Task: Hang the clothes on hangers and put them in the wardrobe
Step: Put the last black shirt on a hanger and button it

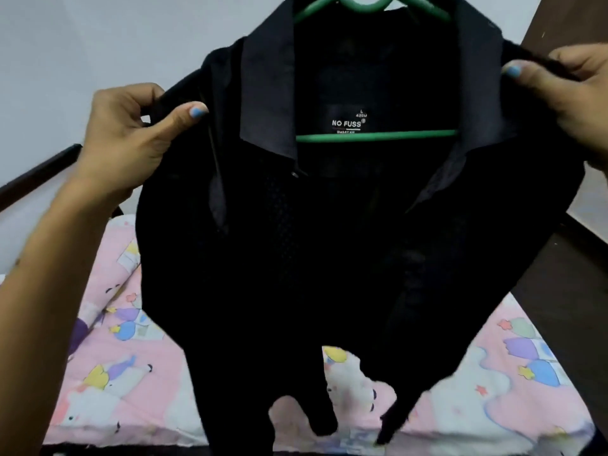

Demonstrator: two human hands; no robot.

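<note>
1. Held up in the air in front of the person, the black collared shirt (329, 258) hangs on a green plastic hanger (378, 135), above the bed and filling the middle of the view.
2. The hanger's horizontal bar crosses the open neck of the shirt just under the neck label (348, 121), which reads "NO FUSS"; its sloping arms run into the shoulders, and its top is cut off by the upper edge of the view.
3. The collar (268, 93) is spread open to both sides, and the front of the shirt is unbuttoned, its two panels falling apart toward the bottom.
4. The left hand (131, 139) grips the shirt at one shoulder, thumb on the front of the cloth and fingers curled behind it.
5. The right hand (572, 93) pinches the cloth at the other shoulder, thumb on top, at the right edge of the view.
6. Below the shirt lies a pink bedsheet (131, 373) printed with cartoon animals and balloons.
7. A dark wooden bed frame (39, 172) shows at the left behind the left forearm, and a plain pale wall (98, 37) stands behind.
</note>
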